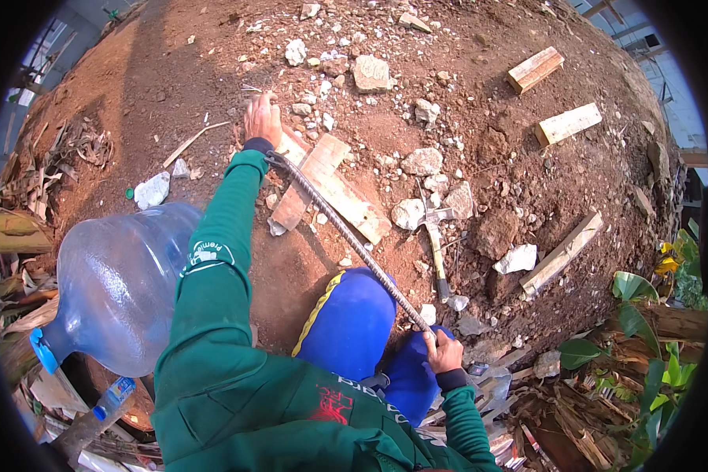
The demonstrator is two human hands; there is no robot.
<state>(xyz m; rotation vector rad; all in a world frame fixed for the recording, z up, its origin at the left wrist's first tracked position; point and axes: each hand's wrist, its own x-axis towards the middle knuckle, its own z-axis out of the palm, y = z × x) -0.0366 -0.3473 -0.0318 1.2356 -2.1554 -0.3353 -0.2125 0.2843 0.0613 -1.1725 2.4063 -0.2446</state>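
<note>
**Kid:** Brown dirt is lying all over the ground, with lots of stones in it. What am I looking at?

**Me:** I am watching from far away through the head camera. I am seeing a long ribbed steel bar [354, 244]. It is running slantwise across the middle, and it is my landmark.

**Kid:** Who is holding it?

**Me:** The right hand [444, 352] is closing tight around the near end of the bar. The left hand [263, 119] is reaching out past the far end of the bar. Its fingers are lying flat and spread on the dirt. I cannot tell if it is touching the bar, because the bar's far end is ending at the green cuff.

**Kid:** What is lying under the bar?

**Me:** Two flat wooden boards [322, 189] are crossing each other just under the far half of the bar. Blue knees [346, 322] are showing just under its near half.

**Kid:** And that tool?

**Me:** A hammer [435, 248] is lying on the dirt just right of the bar, apart from both hands.

**Kid:** What is the big see-through thing?

**Me:** A big blue water jug [118, 283] is lying on its side, well left of the bar, beside the green sleeve. More wood blocks [568, 123] are lying far right of the bar.
</note>
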